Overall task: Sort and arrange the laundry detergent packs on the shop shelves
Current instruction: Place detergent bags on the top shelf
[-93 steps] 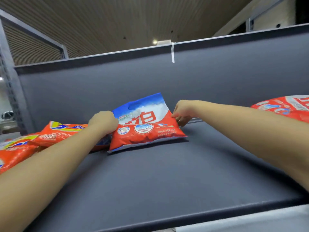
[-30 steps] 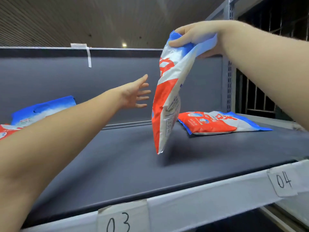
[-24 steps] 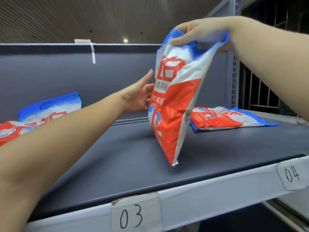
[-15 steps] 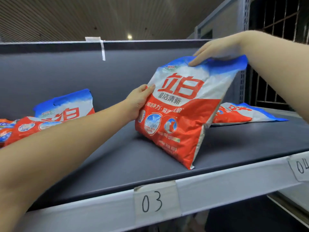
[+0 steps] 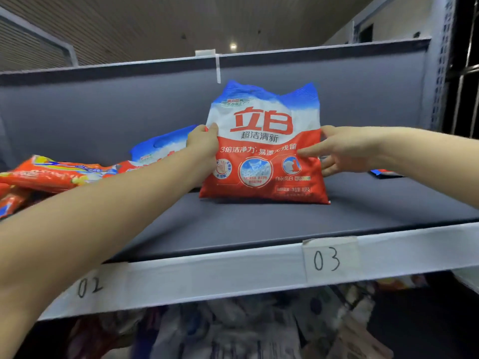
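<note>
red-white-blue detergent pack (image 5: pixel 263 149) upright on grey shelf (image 5: pixel 259 224), above label 03 (image 5: pixel 328 259) | left hand (image 5: pixel 203 145) grip clamped on its left edge | right hand (image 5: pixel 342 151) fingers spread against its right edge | second pack (image 5: pixel 162 147) behind-left | orange packs (image 5: pixel 51 173) lying far left
</note>
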